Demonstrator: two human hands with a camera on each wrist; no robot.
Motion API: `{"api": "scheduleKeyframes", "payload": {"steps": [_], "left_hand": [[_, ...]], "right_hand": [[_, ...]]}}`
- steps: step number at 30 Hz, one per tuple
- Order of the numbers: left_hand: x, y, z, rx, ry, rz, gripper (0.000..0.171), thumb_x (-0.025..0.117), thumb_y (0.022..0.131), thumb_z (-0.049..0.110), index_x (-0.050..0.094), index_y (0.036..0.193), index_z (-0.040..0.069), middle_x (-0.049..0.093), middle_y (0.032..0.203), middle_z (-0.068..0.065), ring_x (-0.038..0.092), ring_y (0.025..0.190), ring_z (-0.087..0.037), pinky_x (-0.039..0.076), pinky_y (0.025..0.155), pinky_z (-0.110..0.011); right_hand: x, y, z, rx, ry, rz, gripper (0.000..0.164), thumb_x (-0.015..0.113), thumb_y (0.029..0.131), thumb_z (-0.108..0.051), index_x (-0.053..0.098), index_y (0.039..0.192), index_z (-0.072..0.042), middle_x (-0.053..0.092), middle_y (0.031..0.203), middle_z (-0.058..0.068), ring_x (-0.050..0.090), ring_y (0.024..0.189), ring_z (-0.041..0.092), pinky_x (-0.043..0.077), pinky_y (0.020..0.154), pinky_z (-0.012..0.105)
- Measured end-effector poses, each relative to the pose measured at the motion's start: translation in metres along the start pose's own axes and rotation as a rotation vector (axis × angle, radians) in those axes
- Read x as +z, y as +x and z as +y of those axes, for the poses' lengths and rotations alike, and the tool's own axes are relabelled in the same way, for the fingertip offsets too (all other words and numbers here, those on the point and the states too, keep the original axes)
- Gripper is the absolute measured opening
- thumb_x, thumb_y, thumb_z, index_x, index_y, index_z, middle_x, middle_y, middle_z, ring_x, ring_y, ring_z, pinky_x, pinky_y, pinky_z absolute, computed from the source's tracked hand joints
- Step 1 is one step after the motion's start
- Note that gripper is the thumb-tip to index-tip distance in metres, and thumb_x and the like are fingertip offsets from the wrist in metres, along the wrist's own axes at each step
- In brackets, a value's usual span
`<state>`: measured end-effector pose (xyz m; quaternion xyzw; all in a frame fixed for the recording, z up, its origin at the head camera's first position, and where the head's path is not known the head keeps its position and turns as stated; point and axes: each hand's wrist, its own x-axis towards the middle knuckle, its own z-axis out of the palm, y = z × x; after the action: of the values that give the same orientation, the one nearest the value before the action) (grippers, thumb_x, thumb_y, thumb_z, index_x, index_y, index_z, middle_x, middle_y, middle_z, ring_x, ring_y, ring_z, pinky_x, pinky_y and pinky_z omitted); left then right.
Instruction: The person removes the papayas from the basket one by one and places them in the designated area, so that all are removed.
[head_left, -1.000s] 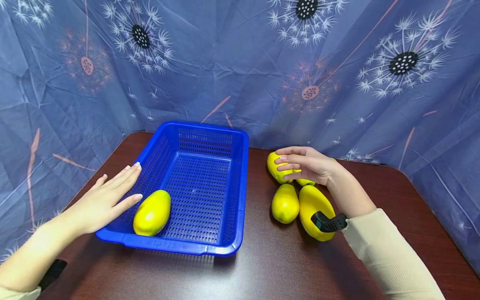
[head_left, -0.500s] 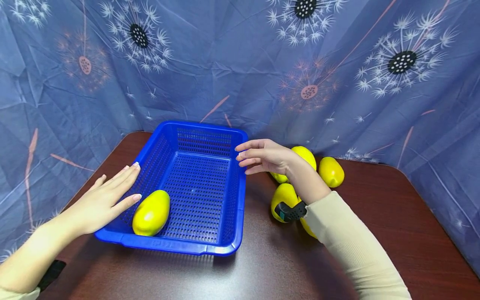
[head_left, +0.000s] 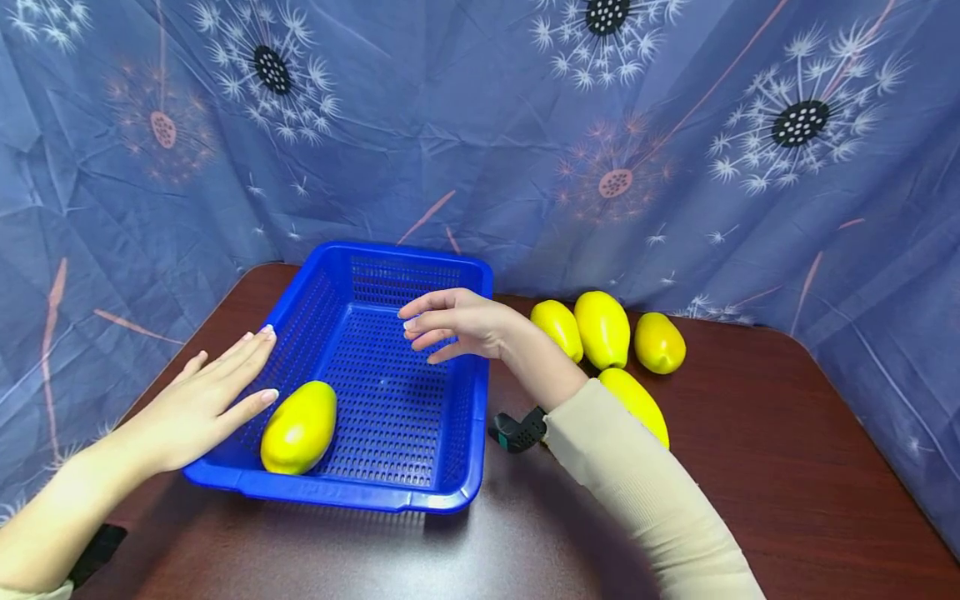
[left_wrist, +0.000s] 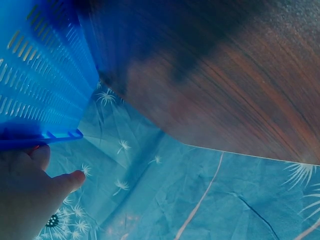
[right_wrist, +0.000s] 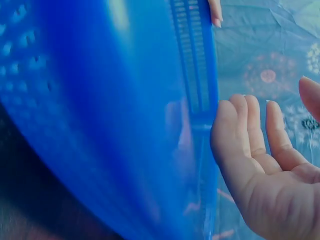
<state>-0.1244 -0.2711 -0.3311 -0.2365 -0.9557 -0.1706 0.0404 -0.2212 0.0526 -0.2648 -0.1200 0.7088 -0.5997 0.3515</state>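
In the head view my left hand lies flat with straight fingers on the left rim of a blue plastic basket. One smooth yellow fruit, mango-like in shape, rests in the basket's near left corner, beside the left thumb. My right hand hovers over the basket's right side, fingers loosely bent and holding nothing. In the right wrist view the right hand appears beside the basket wall with its palm bare. The left wrist view shows the left hand at the basket's rim.
Several similar yellow fruits lie on the dark brown table right of the basket. The right forearm partly covers a nearer yellow fruit. A blue cloth with dandelion prints hangs behind the table.
My right hand has moved left from above the yellow fruits to over the basket, staying unloaded. The fruits behind it have come into view. My left hand stays on the rim.
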Motion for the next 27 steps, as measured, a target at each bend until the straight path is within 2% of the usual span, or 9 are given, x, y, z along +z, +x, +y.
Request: {"api": "scheduleKeyframes", "payload": {"steps": [5,11,19,27], "left_hand": [[-0.001,-0.001,-0.002,-0.006,-0.005,-0.001,0.066,0.045,0.098,0.035,0.012,0.151,0.011,0.015,0.154,-0.013,0.002,0.142,-0.022,-0.006,0.107,-0.059],[-0.002,-0.001,-0.002,-0.01,-0.005,-0.01,0.067,0.045,0.098,0.036,0.011,0.151,0.012,0.014,0.154,-0.013,0.002,0.142,-0.021,-0.007,0.107,-0.058],[0.0,-0.002,0.0,-0.022,-0.021,-0.02,0.067,0.044,0.098,0.036,0.011,0.151,0.011,0.014,0.154,-0.013,0.002,0.142,-0.023,-0.008,0.107,-0.058],[-0.001,0.001,0.0,-0.021,-0.012,-0.011,0.067,0.045,0.098,0.036,0.012,0.151,0.011,0.016,0.154,-0.014,0.004,0.142,-0.025,-0.006,0.106,-0.061]], "right_hand": [[0.01,0.005,-0.004,-0.005,-0.026,-0.024,0.033,0.059,0.091,-0.011,0.055,0.123,-0.004,0.059,0.117,0.013,0.061,0.1,0.025,0.052,0.078,0.037],[0.016,0.008,-0.01,-0.011,-0.021,-0.014,0.033,0.06,0.09,-0.011,0.055,0.123,-0.005,0.06,0.114,0.011,0.058,0.106,0.029,0.052,0.078,0.038],[0.038,0.019,-0.01,0.012,-0.01,-0.038,0.034,0.063,0.088,-0.011,0.057,0.121,-0.006,0.061,0.112,0.012,0.062,0.094,0.023,0.053,0.076,0.038],[0.069,0.038,0.002,0.106,0.068,0.046,0.031,0.069,0.084,-0.013,0.06,0.113,-0.008,0.065,0.096,0.011,0.063,0.088,0.026,0.054,0.07,0.039]]}}
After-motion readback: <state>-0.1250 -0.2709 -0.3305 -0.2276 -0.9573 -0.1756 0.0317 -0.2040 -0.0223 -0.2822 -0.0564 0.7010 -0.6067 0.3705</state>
